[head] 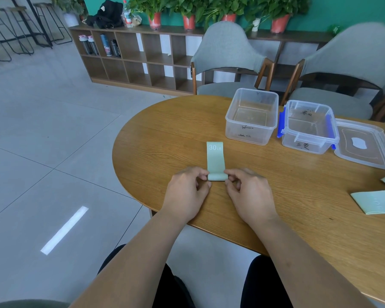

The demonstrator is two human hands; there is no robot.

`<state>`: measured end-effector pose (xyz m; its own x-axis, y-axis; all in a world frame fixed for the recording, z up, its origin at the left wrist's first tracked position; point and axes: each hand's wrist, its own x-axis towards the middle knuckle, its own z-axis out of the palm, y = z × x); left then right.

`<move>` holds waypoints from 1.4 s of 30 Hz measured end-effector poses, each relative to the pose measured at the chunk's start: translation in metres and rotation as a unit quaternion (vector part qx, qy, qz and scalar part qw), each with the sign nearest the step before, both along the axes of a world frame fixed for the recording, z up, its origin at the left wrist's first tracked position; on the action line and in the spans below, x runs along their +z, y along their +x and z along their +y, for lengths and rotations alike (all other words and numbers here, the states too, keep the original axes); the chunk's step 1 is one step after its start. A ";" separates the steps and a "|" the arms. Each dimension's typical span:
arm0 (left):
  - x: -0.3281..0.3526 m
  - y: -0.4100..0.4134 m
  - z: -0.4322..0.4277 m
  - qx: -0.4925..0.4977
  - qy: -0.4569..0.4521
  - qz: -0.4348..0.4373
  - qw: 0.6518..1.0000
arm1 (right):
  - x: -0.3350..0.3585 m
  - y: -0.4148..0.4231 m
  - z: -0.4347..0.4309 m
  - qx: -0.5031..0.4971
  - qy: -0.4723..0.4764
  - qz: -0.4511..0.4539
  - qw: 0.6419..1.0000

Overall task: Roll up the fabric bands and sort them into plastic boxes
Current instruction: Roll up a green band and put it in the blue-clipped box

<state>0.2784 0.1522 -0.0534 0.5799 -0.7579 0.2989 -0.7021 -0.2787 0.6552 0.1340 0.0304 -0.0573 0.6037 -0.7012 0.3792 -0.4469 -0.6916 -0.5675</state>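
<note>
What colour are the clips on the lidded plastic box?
Blue clips on the clear lidded plastic box, seen clearest in the head view.

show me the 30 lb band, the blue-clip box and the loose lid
30 lb band (pixel 215 160): head view, flat unrolled stretch below the print
blue-clip box (pixel 316 141): head view, front wall
loose lid (pixel 375 153): head view, clear panel right of its white patch

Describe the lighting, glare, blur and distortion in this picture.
Head view: soft, even light, no hard shadows around the left hand and right hand; a bright glare streak on the floor; the green band is sharp, its 30 LB print readable, while the right-hand chair is smeared along its top edge; the wide lens bends the table edge.
</note>
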 end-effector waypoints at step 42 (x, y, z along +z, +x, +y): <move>-0.003 -0.003 0.001 0.011 -0.033 0.022 0.999 | 0.008 -0.003 0.003 -0.008 0.055 -0.041 0.998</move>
<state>0.2749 0.1530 -0.0560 0.6102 -0.7239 0.3219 -0.6659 -0.2485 0.7034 0.1307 0.0336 -0.0495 0.5626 -0.7505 0.3467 -0.4058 -0.6161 -0.6751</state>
